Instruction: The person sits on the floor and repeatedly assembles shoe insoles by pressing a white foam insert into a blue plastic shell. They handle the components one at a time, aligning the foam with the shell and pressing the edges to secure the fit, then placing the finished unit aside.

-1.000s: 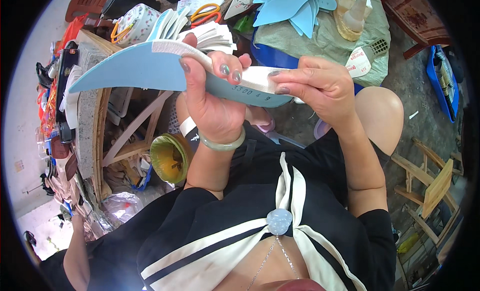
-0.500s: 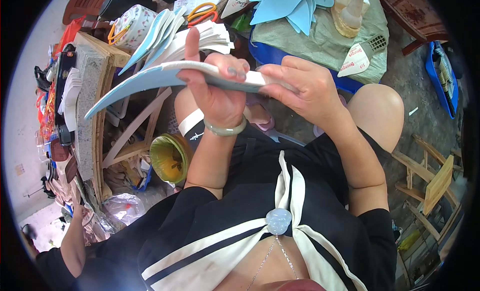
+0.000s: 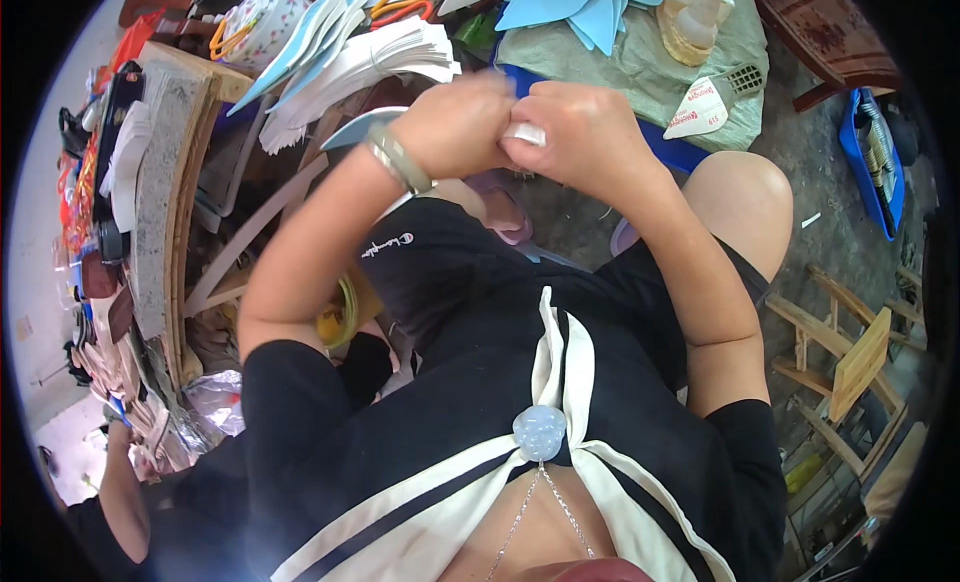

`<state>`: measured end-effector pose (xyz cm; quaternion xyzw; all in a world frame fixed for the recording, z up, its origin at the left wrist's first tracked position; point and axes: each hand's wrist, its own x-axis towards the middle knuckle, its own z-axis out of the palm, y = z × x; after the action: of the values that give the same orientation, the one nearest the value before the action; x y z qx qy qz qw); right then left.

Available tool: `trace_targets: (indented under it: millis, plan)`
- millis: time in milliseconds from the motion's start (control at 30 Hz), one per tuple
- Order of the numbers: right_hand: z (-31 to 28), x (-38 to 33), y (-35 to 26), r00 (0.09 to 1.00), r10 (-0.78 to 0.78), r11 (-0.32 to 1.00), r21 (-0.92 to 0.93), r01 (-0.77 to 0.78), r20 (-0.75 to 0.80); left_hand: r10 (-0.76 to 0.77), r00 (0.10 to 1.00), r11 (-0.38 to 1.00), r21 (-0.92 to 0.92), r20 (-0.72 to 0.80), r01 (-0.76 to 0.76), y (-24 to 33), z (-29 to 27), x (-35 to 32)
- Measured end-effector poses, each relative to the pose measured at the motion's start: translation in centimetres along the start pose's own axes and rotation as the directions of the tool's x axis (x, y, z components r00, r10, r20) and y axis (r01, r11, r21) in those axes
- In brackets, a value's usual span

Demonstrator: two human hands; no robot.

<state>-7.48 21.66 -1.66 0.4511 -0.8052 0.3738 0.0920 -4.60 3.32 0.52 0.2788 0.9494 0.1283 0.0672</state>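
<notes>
Both hands meet knuckle to knuckle, fingers curled in; the left hand (image 3: 458,127) is motion-blurred, and what it grips cannot be told. Something white (image 3: 528,134) shows at the thumb of the right hand (image 3: 588,132), whose hold is likewise unclear. Behind the left wrist, beneath its bangle (image 3: 396,159), a curved pale-blue piece (image 3: 352,129) pokes out leftward, mostly hidden. Just beyond the left hand lies a bundle of white strips (image 3: 395,57); past the right, green sheeting (image 3: 630,87) bears blue cutouts (image 3: 585,10) and, farther right, a bottle (image 3: 702,17).
</notes>
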Motion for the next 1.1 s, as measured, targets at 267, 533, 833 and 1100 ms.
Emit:
trace_targets:
  millis: [267,533,833,1100]
  plan:
    - [-2.9,-0.9,3.9,0.786,0.4,0.563,0.55,-0.617,0.471,-0.193,0.909,0.932,-0.222,0.37,0.288,0.0,-0.3,0.9]
    - [-4.4,-2.1,5.3,0.856,0.459,0.137,0.933,-0.332,0.237,-0.228,0.905,0.694,-0.591,0.359,0.41,1.8,-0.8,0.1]
    - [-3.7,-1.1,4.3,0.798,0.6,0.125,0.978,-0.166,0.059,-0.27,0.962,0.02,-0.998,0.044,0.051,3.2,2.9,0.9]
    - [-1.8,-0.1,2.7,0.796,0.604,0.039,0.999,0.007,-0.029,-0.434,0.89,-0.107,-0.972,-0.144,-0.209,5.6,4.4,3.3]
